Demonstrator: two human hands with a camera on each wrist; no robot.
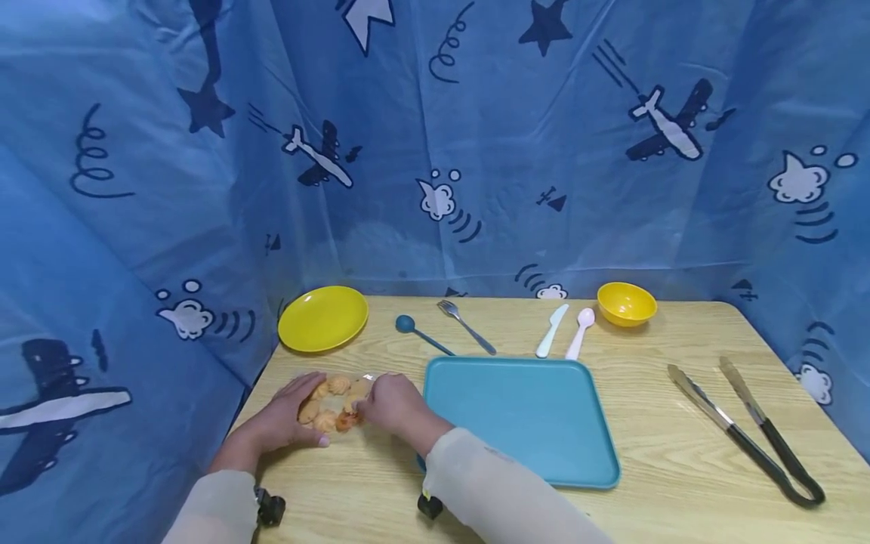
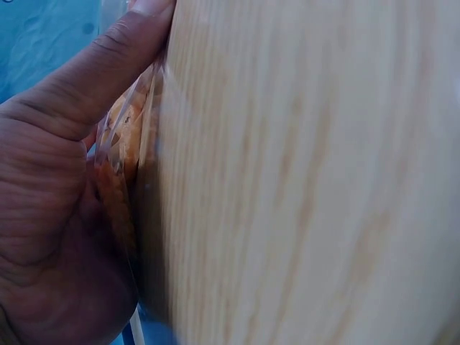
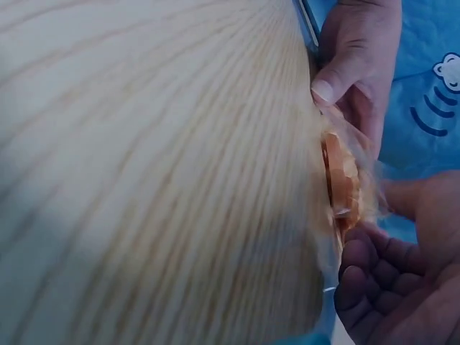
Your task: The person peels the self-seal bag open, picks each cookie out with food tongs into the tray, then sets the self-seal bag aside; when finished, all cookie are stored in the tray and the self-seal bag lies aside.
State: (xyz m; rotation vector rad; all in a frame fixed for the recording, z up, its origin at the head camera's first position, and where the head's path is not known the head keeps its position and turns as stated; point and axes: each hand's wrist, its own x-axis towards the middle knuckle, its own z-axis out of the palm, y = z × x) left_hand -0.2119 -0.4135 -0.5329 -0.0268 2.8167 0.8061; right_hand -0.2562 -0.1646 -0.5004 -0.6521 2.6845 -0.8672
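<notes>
A clear plastic bag of cookies (image 1: 326,418) lies on the table at the left, several round, golden-brown cookies inside and a reddish patch at its lower right. At the bag's left side rests my left hand (image 1: 288,415), fingers along the upper edge and thumb stretched along the near edge. My right hand (image 1: 397,408) pinches the bag's right edge with curled fingers. In the right wrist view the right hand (image 3: 406,259) grips the film beside the cookies (image 3: 343,172). The left thumb (image 2: 93,83) lies against the clear film in the left wrist view; the other left fingertips are hidden there.
Right of the bag lies a teal tray (image 1: 523,423). Behind are a yellow plate (image 1: 322,319), dark blue spoon (image 1: 406,325), fork (image 1: 469,329), pale knife (image 1: 552,331), pink spoon (image 1: 581,332) and yellow bowl (image 1: 627,304). Black-handled tongs (image 1: 754,438) lie at the right.
</notes>
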